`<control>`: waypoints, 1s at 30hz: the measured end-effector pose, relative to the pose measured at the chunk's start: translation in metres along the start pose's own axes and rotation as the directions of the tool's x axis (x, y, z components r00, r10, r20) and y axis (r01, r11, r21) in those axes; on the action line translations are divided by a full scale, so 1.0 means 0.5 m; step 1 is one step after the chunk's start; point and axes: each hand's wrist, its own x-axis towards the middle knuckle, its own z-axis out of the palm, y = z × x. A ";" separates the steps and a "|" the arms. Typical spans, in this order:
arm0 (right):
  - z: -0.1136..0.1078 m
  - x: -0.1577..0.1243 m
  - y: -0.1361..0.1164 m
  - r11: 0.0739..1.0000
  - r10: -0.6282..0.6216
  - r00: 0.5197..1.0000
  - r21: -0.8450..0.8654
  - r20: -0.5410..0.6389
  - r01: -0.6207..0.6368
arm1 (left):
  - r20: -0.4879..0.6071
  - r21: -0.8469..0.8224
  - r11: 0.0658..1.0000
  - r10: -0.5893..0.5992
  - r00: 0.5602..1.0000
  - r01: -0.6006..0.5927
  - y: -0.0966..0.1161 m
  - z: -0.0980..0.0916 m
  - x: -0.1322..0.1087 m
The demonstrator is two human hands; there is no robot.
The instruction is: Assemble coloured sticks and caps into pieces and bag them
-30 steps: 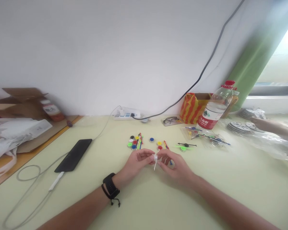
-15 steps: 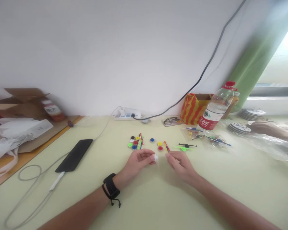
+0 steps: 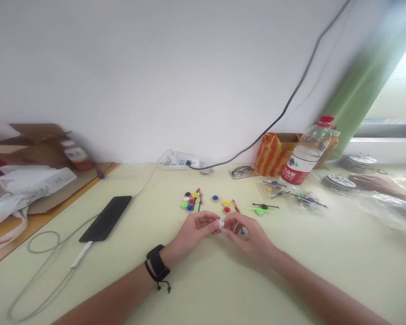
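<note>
Between the fingertips of both hands is a small white plastic piece (image 3: 221, 224). My left hand (image 3: 196, 231) pinches it from the left, and my right hand (image 3: 252, 234) pinches it from the right. Just beyond the right fingers lie thin coloured arrows (image 3: 235, 206), partly hidden by that hand. Loose small discs rest close by: a blue disc (image 3: 215, 198), a yellow disc (image 3: 226, 203) and a red disc (image 3: 226, 210). A group of coloured discs (image 3: 190, 208) and arrows (image 3: 199, 197) sits past my left hand. Farther right are a black arrow and a green arrow (image 3: 269, 207) with discs.
A black phone (image 3: 105, 219) with a cable lies left. Along the wall stand a power strip (image 3: 179, 164), glasses (image 3: 242, 171), a striped bag (image 3: 269, 154) and a large water bottle (image 3: 302, 155). At right, another person's hand (image 3: 375, 181) is by stacked white discs (image 3: 339, 182).
My right hand has moved left from the arrows and its fingertips now meet the white piece. The left hand stays almost still, holding the piece.
</note>
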 end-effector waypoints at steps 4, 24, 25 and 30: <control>-0.001 -0.001 0.007 0.995 -0.032 0.999 -0.097 0.027 0.035 | 0.063 0.008 1.000 0.002 0.998 -0.002 -0.002 -0.001 -0.001; -0.216 0.053 0.165 0.824 -0.120 0.908 -0.550 -0.402 -0.135 | 0.052 0.063 0.992 -0.116 0.992 0.113 -0.002 0.003 -0.004; -0.214 0.052 0.173 0.820 -0.101 0.926 -0.558 -0.365 -0.130 | 0.053 0.061 0.992 -0.117 0.992 0.114 -0.001 0.003 -0.004; -0.200 0.048 0.186 0.824 -0.059 0.976 -0.562 -0.208 -0.070 | 0.058 0.050 0.992 -0.117 0.991 0.114 0.001 0.004 -0.006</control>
